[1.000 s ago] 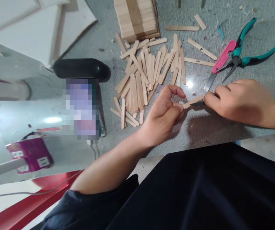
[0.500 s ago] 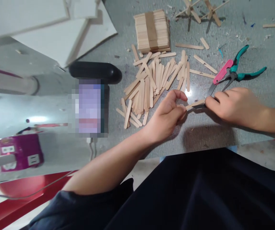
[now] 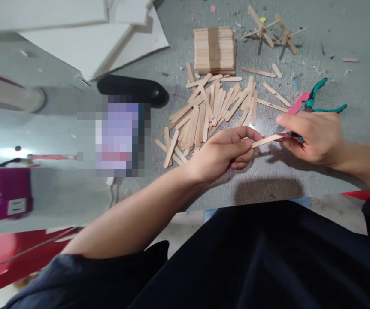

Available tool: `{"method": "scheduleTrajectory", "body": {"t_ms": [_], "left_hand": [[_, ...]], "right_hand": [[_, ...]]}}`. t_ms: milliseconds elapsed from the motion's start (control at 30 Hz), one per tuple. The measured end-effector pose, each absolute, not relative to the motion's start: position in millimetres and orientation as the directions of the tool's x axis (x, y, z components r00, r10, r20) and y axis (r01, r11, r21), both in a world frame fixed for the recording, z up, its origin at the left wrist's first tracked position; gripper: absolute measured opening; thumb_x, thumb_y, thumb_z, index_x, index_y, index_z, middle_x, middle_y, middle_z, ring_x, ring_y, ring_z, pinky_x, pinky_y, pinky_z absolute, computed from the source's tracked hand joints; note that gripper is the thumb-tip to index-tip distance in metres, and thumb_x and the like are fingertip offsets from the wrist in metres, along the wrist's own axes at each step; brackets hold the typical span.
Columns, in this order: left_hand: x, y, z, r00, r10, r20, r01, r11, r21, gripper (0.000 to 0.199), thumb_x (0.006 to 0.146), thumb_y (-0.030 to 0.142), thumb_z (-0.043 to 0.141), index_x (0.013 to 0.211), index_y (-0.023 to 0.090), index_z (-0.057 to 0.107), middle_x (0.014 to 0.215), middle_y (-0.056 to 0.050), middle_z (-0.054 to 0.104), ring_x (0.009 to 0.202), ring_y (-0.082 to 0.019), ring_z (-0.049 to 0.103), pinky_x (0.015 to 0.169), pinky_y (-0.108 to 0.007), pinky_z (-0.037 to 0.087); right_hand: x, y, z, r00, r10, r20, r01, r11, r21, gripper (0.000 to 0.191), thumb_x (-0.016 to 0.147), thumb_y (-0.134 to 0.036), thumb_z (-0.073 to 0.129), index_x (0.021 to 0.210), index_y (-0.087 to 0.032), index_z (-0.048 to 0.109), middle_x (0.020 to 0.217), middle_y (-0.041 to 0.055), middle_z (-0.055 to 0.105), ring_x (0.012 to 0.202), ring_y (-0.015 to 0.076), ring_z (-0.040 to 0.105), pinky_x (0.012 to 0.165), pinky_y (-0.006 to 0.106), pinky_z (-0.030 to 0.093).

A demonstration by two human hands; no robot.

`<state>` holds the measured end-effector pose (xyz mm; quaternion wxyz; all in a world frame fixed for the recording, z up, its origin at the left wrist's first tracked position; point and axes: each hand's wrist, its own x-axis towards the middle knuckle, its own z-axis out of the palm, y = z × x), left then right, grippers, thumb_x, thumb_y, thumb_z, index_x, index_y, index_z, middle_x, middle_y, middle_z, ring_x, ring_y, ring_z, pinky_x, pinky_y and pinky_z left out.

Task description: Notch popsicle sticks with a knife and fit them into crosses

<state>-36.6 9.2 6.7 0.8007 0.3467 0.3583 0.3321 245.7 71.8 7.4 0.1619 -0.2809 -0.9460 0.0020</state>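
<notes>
My left hand (image 3: 228, 148) pinches one end of a wooden craft stick (image 3: 268, 140) between thumb and fingers, above the table near its front edge. At the stick's other end is my right hand (image 3: 312, 135), its fingers closed around a dark knife (image 3: 296, 136) that is mostly hidden by them. Just beyond the right hand lie a pink-handled knife (image 3: 298, 102) and pliers with teal handles (image 3: 316, 91), partly covered by that hand. Left of these, loose craft sticks (image 3: 201, 116) are spread in a pile.
Behind the pile sits a banded bundle of craft sticks (image 3: 201, 51). Two crossed-stick pieces (image 3: 260, 32) stand farther back. At left are a black case (image 3: 133, 91), a blurred-out phone (image 3: 117, 137) with a cable, white boards (image 3: 75, 47) and a purple box (image 3: 14, 189).
My right hand has lifted and turned, so the knife's dark blade no longer shows along the stick. My left fingers have closed further around the stick. The whole view has shifted slightly.
</notes>
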Motion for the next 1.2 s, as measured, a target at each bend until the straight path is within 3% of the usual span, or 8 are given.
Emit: {"method": "scheduleTrajectory", "body": {"t_ms": [167,267,400,667,733,833,967,1200], "left_hand": [[-33.4,4.9,7.0,0.496,0.806,-0.323,-0.262,0.494,0.829,0.022,0.098,0.033,0.084,0.104,0.019,0.067,0.059,0.011,0.042,0.051,-0.008,0.031,0.053,-0.024,0.025],[-32.5,4.2,6.5,0.365,0.901,-0.235,-0.158,0.309,0.938,0.021,0.101,0.036,0.083,0.104,0.019,0.069,0.061,0.009,0.047,0.053,-0.01,0.038,0.054,-0.025,0.03],[-32.0,4.4,8.3,0.326,0.926,-0.189,0.04,0.187,0.982,0.028,0.111,0.042,0.072,0.094,0.019,0.072,0.059,0.005,0.053,0.053,-0.011,0.044,0.055,-0.028,0.035],[-33.2,7.4,4.8,0.334,0.919,-0.212,0.08,0.196,0.977,0.034,0.116,0.035,0.064,0.086,0.019,0.072,0.058,0.003,0.055,0.055,-0.011,0.049,0.055,-0.027,0.039],[-34.2,9.0,3.8,0.354,0.906,-0.231,0.04,0.232,0.972,0.03,0.113,0.035,0.068,0.091,0.018,0.076,0.059,0.003,0.055,0.055,-0.011,0.049,0.055,-0.028,0.039],[-36.7,11.3,4.7,0.352,0.899,-0.261,0.028,0.269,0.963,0.016,0.105,0.03,0.077,0.096,0.017,0.081,0.062,0.002,0.059,0.055,-0.012,0.051,0.055,-0.029,0.04],[-40.7,12.7,8.5,0.268,0.928,-0.258,0.178,0.215,0.96,0.006,0.098,0.018,0.081,0.092,0.018,0.082,0.066,-0.001,0.07,0.058,-0.013,0.057,0.058,-0.029,0.045],[-38.3,13.7,15.4,0.279,0.873,-0.401,0.412,0.269,0.87,0.026,0.106,0.011,0.059,0.096,0.018,0.081,0.074,-0.001,0.078,0.056,-0.011,0.062,0.06,-0.028,0.049]], "right_hand": [[245.6,73.3,7.7,-0.863,0.348,0.365,0.337,0.937,-0.096,0.03,0.117,-0.033,0.053,0.112,-0.026,0.082,0.091,0.003,0.08,0.073,0.019,0.062,0.071,0.036,0.043],[239.8,71.1,19.7,-0.819,0.506,0.269,0.42,0.849,-0.32,0.028,0.116,-0.036,0.055,0.1,-0.025,0.076,0.081,0.0015,0.074,0.068,0.0186,0.06,0.067,0.036,0.041],[229.6,69.1,41.2,-0.695,0.719,0.006,0.575,0.561,-0.596,0.024,0.111,-0.038,0.061,0.091,-0.026,0.065,0.074,-0.0008,0.065,0.066,0.0183,0.056,0.066,0.035,0.044],[227.2,72.1,43.6,-0.702,0.707,-0.086,0.584,0.502,-0.639,0.023,0.111,-0.036,0.062,0.09,-0.026,0.062,0.075,-0.0004,0.064,0.068,0.0189,0.056,0.064,0.035,0.043],[228.8,71.5,40.8,-0.715,0.699,-0.022,0.568,0.561,-0.602,0.022,0.111,-0.037,0.061,0.092,-0.025,0.065,0.075,-0.0003,0.066,0.067,0.0188,0.057,0.066,0.035,0.043],[231.3,69.7,40.1,-0.787,0.616,0.044,0.552,0.734,-0.396,0.023,0.114,-0.034,0.055,0.104,-0.023,0.073,0.082,0.0034,0.074,0.071,0.0213,0.064,0.069,0.036,0.04],[233.3,65.3,45.3,-0.775,0.627,-0.079,0.632,0.77,-0.086,0.034,0.118,-0.04,0.052,0.12,-0.019,0.079,0.083,0.0083,0.08,0.067,0.0233,0.062,0.065,0.038,0.028],[223.9,56.5,49.6,-0.726,0.595,-0.344,0.645,0.763,-0.041,0.044,0.12,-0.041,0.043,0.116,-0.018,0.08,0.071,0.0067,0.071,0.055,0.0201,0.044,0.065,0.039,0.015]]}}
